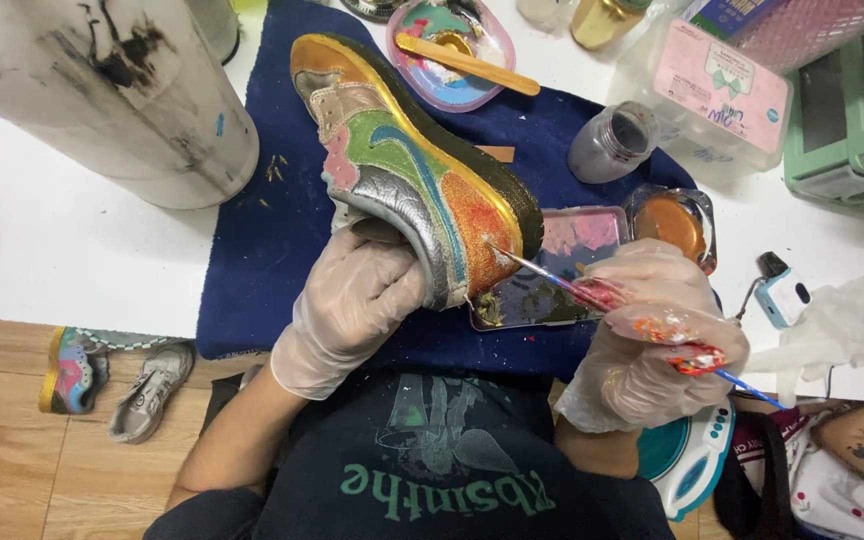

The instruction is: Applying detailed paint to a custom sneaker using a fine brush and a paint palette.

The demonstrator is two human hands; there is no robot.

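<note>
A sneaker painted in gold, green, pink, blue, orange and silver is held tilted over a dark blue cloth. My left hand, in a clear glove, is tucked into the shoe's opening and grips it from below. My right hand, also gloved and smeared with paint, holds a thin paintbrush. The brush tip touches the orange heel area of the sneaker. A flat paint palette lies just under the brush.
A large white cylinder stands at the back left. A pink dish with a wooden stick, a small open jar, an orange paint pot and plastic boxes sit behind. Two shoes lie on the wooden floor.
</note>
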